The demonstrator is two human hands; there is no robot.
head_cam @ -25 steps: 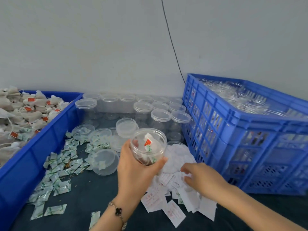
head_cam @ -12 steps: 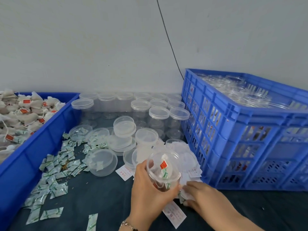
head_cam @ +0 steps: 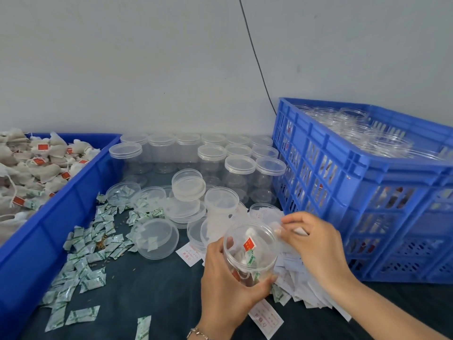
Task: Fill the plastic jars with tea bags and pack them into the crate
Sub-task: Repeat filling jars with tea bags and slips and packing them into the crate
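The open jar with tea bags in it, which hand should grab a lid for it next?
Probably the left. The right hand is pinching a paper slip at the jar rim. The left hand holds the jar but sits nearer the loose lids; otherwise the right, once the slip drops in.

A: Where is the open jar (head_cam: 250,253)?
B: Just left of the blue crate (head_cam: 367,192), near its front corner. It is clear plastic, lidless, tilted with its mouth toward the camera, and holds tea bags with a red tag and a green-printed sachet.

A: And the other jars?
B: Lidded empty jars (head_cam: 235,163) stand upright in rows against the wall, beside the crate's left side. More clear jars (head_cam: 362,133) sit upright inside the crate.

A: The tea bags?
B: A heap of pale tea bags (head_cam: 31,165) with red tags fills the blue bin, well left of the crate.

A: The crate itself?
B: Blue, lattice-walled, upright on the dark table.
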